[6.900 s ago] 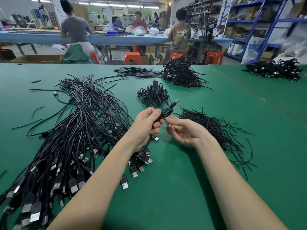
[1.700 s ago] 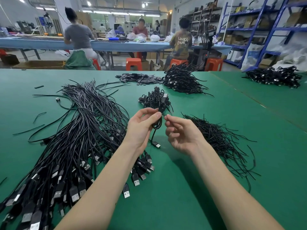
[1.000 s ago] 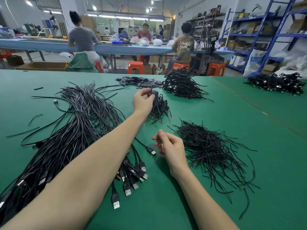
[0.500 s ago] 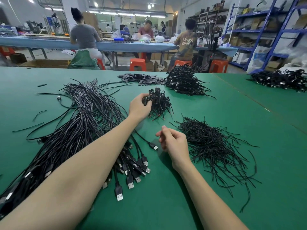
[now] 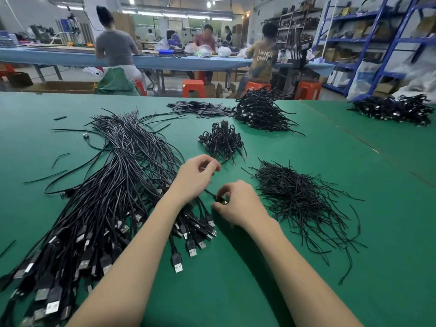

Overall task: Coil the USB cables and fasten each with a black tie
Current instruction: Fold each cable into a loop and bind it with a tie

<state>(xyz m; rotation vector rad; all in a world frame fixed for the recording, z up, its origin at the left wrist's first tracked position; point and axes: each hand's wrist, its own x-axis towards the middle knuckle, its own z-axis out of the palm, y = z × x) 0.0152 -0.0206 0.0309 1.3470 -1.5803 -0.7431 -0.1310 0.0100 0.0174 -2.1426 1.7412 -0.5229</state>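
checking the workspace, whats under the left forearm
The left forearm crosses over the plug ends of the loose USB cables, with the green table below. USB plugs poke out beside it; the cable stretches directly beneath are covered.

The bundle of loose USB cables is cut off at the left and bottom edges. The plug under the right hand is mostly covered — its grip cannot be judged. The left hand's curled fingertips are blurred.
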